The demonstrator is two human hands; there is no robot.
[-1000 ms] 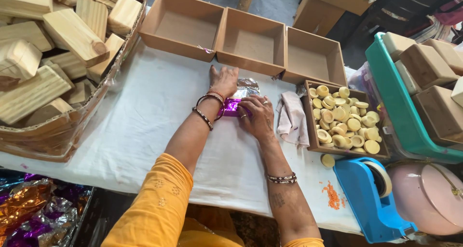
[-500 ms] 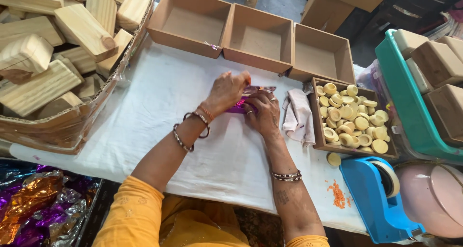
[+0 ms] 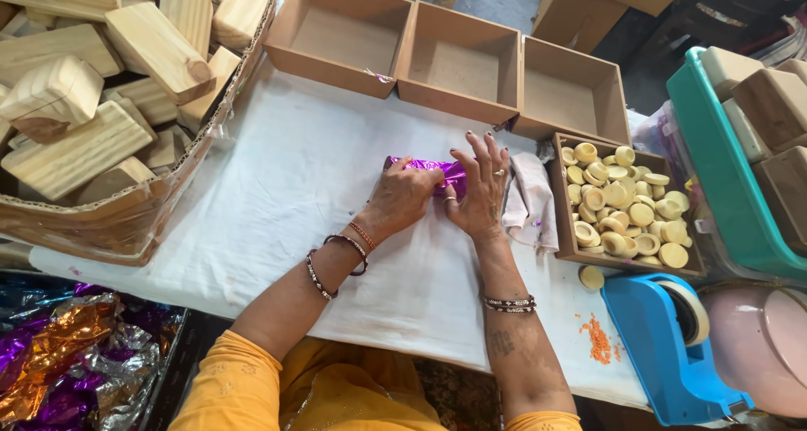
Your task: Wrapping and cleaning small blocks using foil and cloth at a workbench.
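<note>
- Head view, hands: the left hand is curled over a block wrapped in purple foil; the right hand lies spread flat on its other end.
- Head view, change: a second ago silver foil showed loose under the fingers; now the wrap is drawn tight and purple, so the fold looks nearly closed.
- Head view, place: the block lies on the white cloth, near the box of pale round pieces and below three empty cardboard trays.
- Head view, surroundings: wooden blocks at left, blue tape dispenser at right.
</note>
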